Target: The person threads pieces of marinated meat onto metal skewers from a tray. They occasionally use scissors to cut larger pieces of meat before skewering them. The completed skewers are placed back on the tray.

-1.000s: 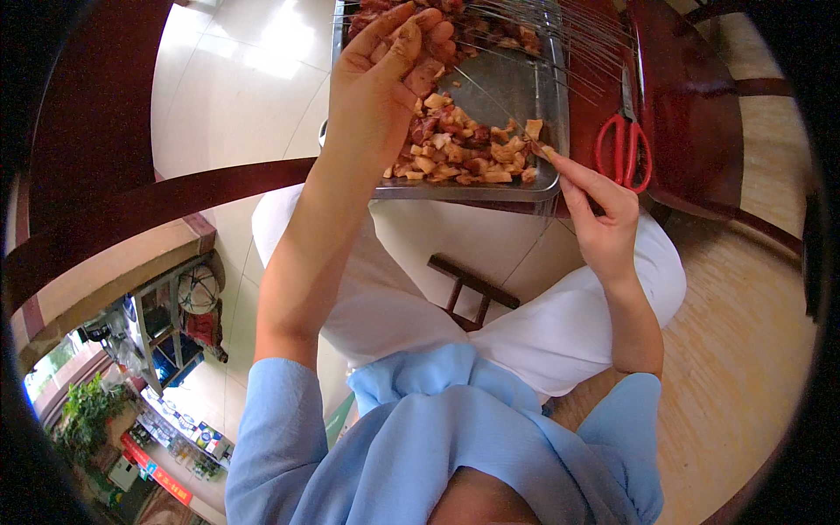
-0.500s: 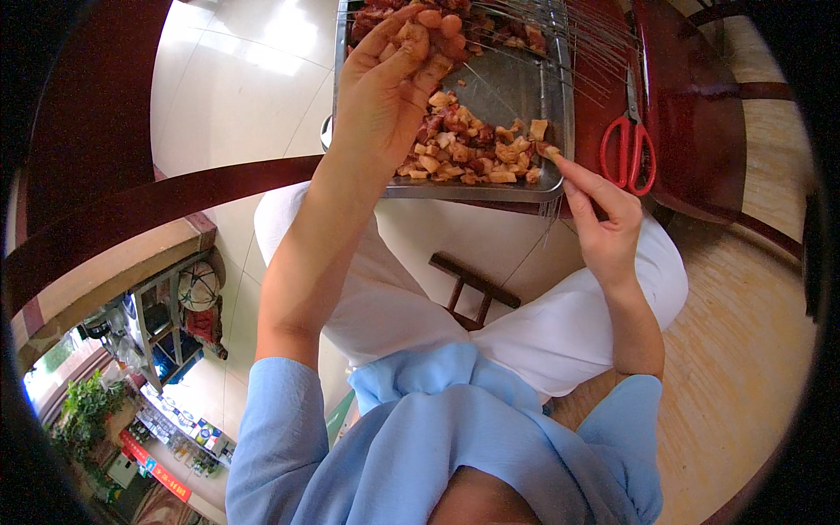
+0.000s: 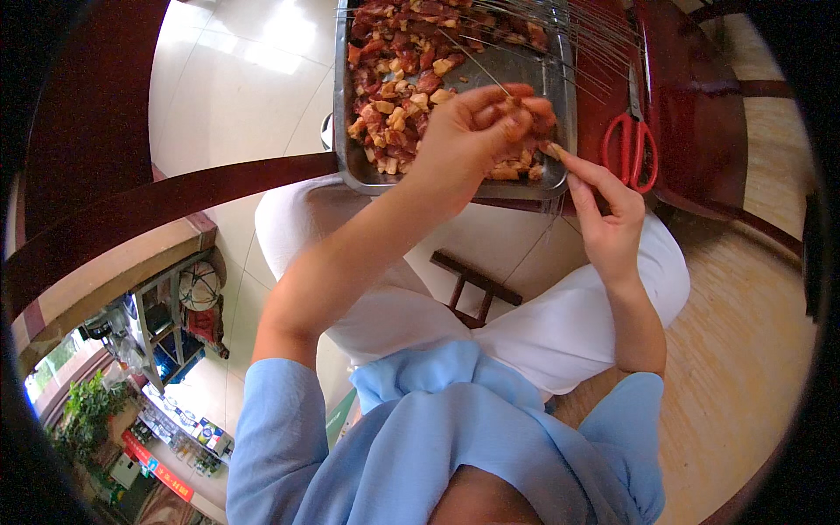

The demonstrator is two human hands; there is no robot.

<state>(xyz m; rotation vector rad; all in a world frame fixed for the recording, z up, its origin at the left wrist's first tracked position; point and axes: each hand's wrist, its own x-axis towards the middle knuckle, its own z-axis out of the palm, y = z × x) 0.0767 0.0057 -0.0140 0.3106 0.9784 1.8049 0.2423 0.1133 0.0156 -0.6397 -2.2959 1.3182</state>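
Observation:
My left hand (image 3: 490, 131) is over the near right part of a metal tray (image 3: 367, 184), its fingers closed. A thin metal skewer (image 3: 472, 59) sticks out of them toward the far left; whether it runs on to the other hand is hidden. At the tray's near right corner my right hand (image 3: 610, 210) pinches a small pale meat piece (image 3: 551, 151) between thumb and forefinger. Diced meat (image 3: 394, 114), red and pale, lies along the left and far side of the tray. My left hand partly covers more cubes (image 3: 516, 166) near the front.
Many loose metal skewers (image 3: 586, 39) lie across the tray's far right edge. Red-handled scissors (image 3: 630, 149) rest on the dark red wooden surface (image 3: 691, 114) right of the tray. A curved wooden bar (image 3: 175, 188) runs at the left. Below is a small wooden frame (image 3: 472, 284).
My left hand has moved right and nearer, from the tray's far left to beside my right hand, uncovering the diced meat at the left. My right hand has barely moved.

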